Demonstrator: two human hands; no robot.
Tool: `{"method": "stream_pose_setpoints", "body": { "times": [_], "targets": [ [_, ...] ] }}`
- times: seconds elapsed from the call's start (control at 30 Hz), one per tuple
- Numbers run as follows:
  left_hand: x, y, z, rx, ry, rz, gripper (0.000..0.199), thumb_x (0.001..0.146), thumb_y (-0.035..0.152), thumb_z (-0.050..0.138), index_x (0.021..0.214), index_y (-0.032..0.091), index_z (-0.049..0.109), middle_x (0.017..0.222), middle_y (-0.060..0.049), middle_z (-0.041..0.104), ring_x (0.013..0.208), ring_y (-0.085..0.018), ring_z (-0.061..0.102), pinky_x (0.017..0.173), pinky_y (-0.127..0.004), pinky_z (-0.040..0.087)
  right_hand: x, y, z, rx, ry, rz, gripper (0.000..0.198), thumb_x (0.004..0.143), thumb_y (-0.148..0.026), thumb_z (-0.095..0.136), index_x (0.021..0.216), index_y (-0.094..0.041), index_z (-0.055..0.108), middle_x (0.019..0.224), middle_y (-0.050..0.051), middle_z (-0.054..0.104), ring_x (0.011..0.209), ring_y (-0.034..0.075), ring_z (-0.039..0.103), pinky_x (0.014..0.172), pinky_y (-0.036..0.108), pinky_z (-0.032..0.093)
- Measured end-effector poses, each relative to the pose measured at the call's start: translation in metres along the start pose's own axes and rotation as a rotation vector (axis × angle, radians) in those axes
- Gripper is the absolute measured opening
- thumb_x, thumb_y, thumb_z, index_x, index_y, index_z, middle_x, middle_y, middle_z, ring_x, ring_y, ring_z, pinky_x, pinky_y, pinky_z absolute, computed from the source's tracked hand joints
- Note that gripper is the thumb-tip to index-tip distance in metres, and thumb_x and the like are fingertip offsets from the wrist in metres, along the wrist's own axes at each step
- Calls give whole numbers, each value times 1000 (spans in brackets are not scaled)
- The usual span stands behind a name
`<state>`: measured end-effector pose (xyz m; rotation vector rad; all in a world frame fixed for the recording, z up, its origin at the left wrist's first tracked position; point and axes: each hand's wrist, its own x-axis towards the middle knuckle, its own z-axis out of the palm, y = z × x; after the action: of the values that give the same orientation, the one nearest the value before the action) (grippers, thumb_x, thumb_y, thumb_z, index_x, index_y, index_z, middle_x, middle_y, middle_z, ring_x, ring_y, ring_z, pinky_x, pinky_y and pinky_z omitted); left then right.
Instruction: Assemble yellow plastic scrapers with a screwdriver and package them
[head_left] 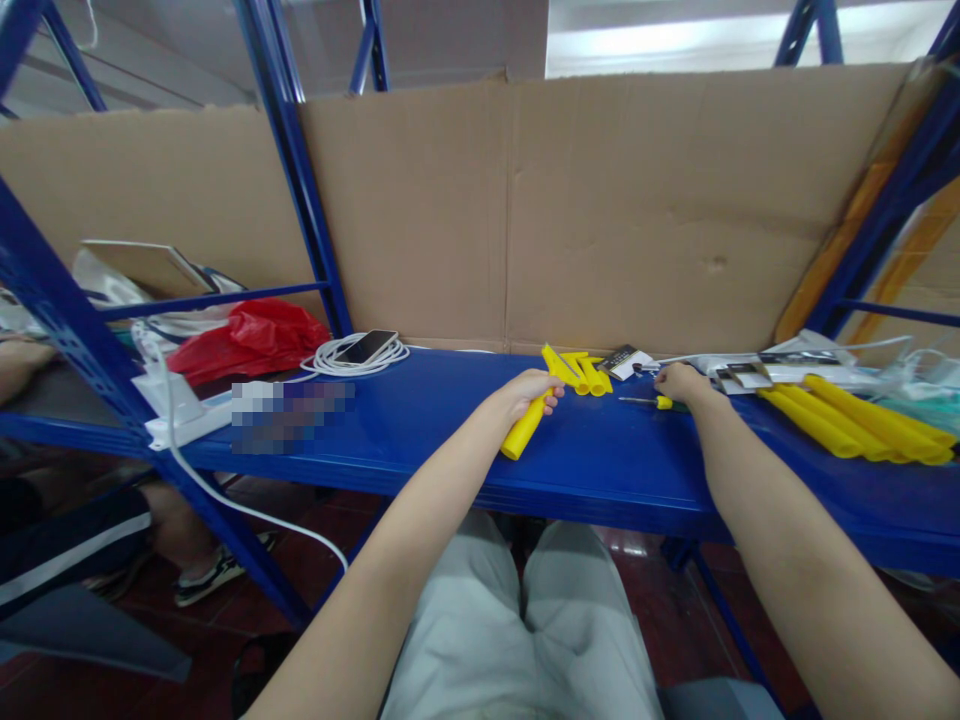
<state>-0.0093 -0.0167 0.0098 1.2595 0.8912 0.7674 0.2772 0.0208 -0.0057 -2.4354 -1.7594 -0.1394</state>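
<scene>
My left hand (535, 390) is wrapped round a yellow tube (523, 432), which slants toward me over the blue shelf. Just behind it lie several shorter yellow tubes (592, 378). Farther right, my right hand (681, 384) is closed, fingertips down by some small dark and silver parts (643, 369); whatever it pinches is too small to make out. Beneath that hand rests a screwdriver (663, 402) with a yellow and dark handle, its shaft pointing left. A small packet with a black label (625, 361) sits between the tubes and the small parts.
Several long yellow tubes (855, 425) and white packaging (802, 372) lie at right. To the left are a coiled white cable (330, 357) with a phone (367, 347), a red plastic bag (259, 340) and a blue upright. Cardboard (615, 210) backs the shelf. Another person sits at far left.
</scene>
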Motion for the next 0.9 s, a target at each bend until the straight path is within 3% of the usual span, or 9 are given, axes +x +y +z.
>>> {"method": "stream_pose_setpoints", "body": {
  "times": [0.23,0.47,0.63,0.77,0.9],
  "targets": [
    [1,-1,-1,-8,-17,11,16,79,0,42,76,13,49,51,6,46,34,-2,34,34,-14,25,0,-5,0,41,-32,-95,23,69,-6,53,79,-12,73,80,12,71,79,21,66,68,25,47],
    [-1,0,-1,-16,-7,15,16,80,0,41,77,13,49,52,5,46,35,-2,35,35,-14,25,-2,-8,-2,141,-50,-99,15,72,-7,55,74,-12,69,81,10,71,78,19,65,70,24,47],
    [0,0,-1,-19,-1,13,17,81,0,41,75,14,48,51,6,45,34,-2,34,35,-14,25,-13,-30,-19,458,31,-161,15,77,-10,55,87,-12,65,87,10,69,81,17,64,72,23,49],
    [2,1,-1,-27,5,7,15,80,1,43,76,15,47,51,6,44,34,-2,34,34,-14,25,-31,-58,-29,744,2,-366,13,79,-18,58,92,-16,60,87,8,68,75,15,63,69,25,50],
    [-1,3,0,-23,7,5,14,80,1,44,78,15,47,52,6,45,34,-2,35,34,-14,25,-43,-86,-24,917,-48,-533,11,76,-20,63,83,-17,55,80,4,65,70,12,61,69,25,51]
  ]
}}
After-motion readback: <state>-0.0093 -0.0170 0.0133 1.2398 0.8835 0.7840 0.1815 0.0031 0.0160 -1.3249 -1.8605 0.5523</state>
